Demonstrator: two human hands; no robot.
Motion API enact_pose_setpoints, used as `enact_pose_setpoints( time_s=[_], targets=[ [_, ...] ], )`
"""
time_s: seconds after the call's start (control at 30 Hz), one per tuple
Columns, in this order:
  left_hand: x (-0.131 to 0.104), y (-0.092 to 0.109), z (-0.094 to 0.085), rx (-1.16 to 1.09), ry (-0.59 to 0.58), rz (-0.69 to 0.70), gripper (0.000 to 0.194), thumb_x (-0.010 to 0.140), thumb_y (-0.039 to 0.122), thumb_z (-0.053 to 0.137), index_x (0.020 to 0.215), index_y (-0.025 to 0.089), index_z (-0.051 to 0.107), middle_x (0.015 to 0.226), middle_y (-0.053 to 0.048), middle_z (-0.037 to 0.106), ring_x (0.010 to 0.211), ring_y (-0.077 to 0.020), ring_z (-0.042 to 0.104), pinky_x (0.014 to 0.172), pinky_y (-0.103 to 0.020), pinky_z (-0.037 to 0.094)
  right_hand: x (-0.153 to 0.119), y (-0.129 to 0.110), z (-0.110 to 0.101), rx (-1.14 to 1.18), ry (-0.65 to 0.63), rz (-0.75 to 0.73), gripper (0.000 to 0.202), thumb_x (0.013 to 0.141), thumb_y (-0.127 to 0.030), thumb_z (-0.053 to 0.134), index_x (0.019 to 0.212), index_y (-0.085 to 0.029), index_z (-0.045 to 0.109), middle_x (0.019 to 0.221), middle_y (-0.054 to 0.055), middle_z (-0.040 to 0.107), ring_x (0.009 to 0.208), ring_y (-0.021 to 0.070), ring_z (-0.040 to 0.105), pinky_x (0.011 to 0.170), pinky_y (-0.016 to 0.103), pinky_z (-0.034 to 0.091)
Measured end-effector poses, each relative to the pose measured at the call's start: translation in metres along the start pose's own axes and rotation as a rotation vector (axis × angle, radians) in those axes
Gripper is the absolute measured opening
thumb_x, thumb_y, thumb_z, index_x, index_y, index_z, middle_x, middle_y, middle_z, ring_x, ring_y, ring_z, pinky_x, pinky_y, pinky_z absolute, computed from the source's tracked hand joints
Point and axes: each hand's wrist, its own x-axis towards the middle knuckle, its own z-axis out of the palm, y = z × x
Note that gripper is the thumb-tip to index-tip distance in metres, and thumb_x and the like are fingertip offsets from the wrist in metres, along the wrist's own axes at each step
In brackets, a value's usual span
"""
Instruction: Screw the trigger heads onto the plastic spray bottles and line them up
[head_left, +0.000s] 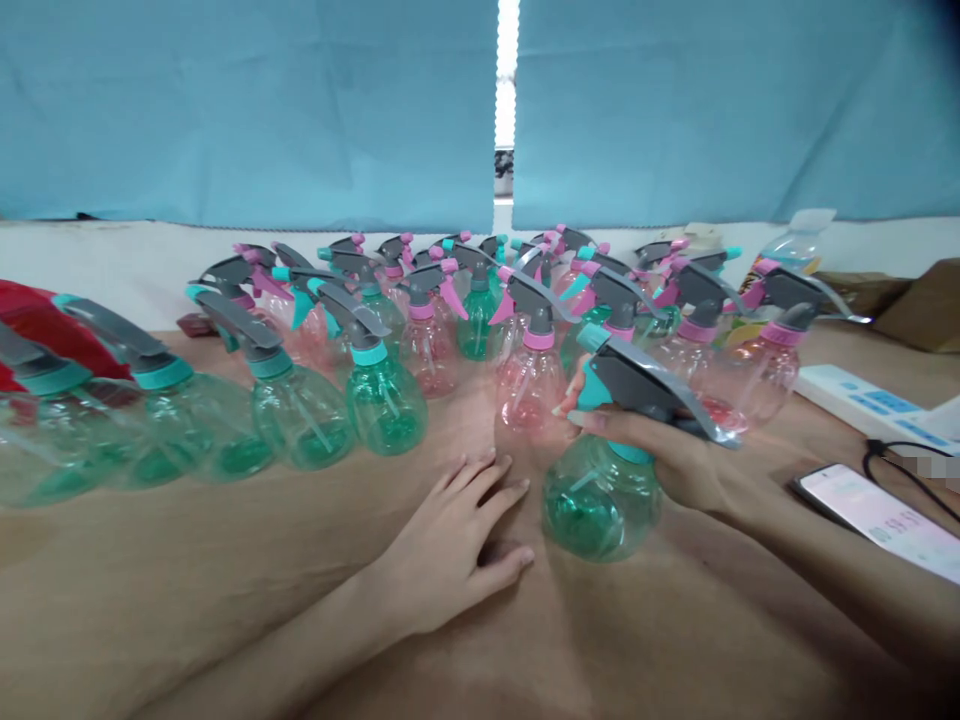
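Observation:
My right hand (675, 455) is wrapped round the neck of a green spray bottle (600, 505) with a teal collar and a grey trigger head. The bottle leans slightly, and its nozzle points to the left. Palm down on the wooden table (247, 590), my left hand (465, 535) holds nothing, its fingers stretched out and apart. A gap separates it from the held bottle. Just behind stand a pink spray bottle (531, 385) and another green spray bottle (386, 405).
Several more green and pink spray bottles stand in rows along the back and left. On the right are a white power strip (862, 395), a phone (885, 515) with a lit screen, and a black cable (907, 450). A blue curtain (247, 110) hangs behind.

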Motion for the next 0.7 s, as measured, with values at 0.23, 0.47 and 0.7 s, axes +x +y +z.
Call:
enact_pose_setpoints(
  time_s=[0.23, 0.47, 0.7],
  targets=[
    [0.001, -0.001, 0.0, 0.013, 0.01, 0.01, 0.056, 0.093, 0.05, 0.047, 0.139, 0.019, 0.041, 0.147, -0.011, 0.037, 0.137, -0.0281, 0.027, 0.109, -0.05, 0.025, 0.002, -0.005, 0.003, 0.005, -0.026, -0.012, 0.017, 0.081, -0.04, 0.061, 0.084, -0.023, 0.062, 0.073, -0.002, 0.06, 0.067, 0.0144, 0.056, 0.064, 0.03, 0.047],
    [0.0, -0.002, 0.001, 0.013, 0.011, 0.01, 0.056, 0.093, 0.052, 0.044, 0.14, 0.021, 0.041, 0.147, -0.01, 0.036, 0.137, -0.0278, 0.027, 0.109, -0.049, 0.024, 0.0, -0.018, 0.007, -0.143, 0.054, -0.119, 0.034, 0.078, -0.04, 0.064, 0.109, -0.028, 0.063, 0.073, 0.0, 0.064, 0.067, 0.0192, 0.059, 0.063, 0.035, 0.048],
    [0.001, -0.001, -0.001, 0.031, 0.013, 0.019, 0.057, 0.093, 0.052, 0.045, 0.139, 0.017, 0.043, 0.146, -0.011, 0.039, 0.137, -0.0283, 0.028, 0.11, -0.046, 0.023, -0.006, -0.024, 0.01, -0.179, 0.227, -0.16, 0.051, 0.066, -0.046, 0.067, 0.111, -0.025, 0.056, 0.076, 0.0, 0.06, 0.067, 0.0191, 0.055, 0.06, 0.033, 0.043]
  ],
)
